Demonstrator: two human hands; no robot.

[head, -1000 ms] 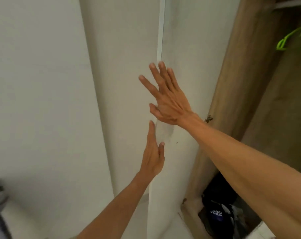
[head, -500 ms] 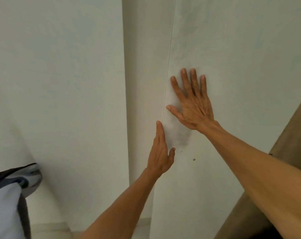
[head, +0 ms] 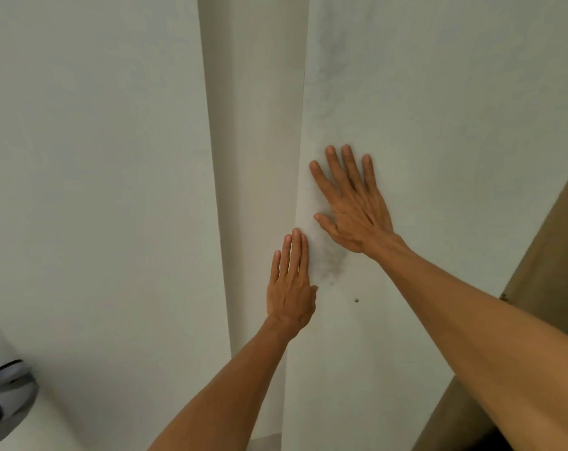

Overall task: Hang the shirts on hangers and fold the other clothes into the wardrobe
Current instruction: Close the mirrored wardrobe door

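Right hand (head: 354, 206) lies flat on the white wardrobe door (head: 438, 109), fingers spread wide and holding nothing; left hand (head: 290, 288) lies flat too, fingers straight and together, right at the door's left edge beside the neighbouring white panel (head: 256, 125). Brown wardrobe wood (head: 552, 255) shows at the right. A grey-and-white garment (head: 6, 392) sits at the lower left, well apart from both hands. Likely risk: if the door closes onto that seam, the left fingertips (head: 295, 234) could get pinched, and an uneven push could let it rebound
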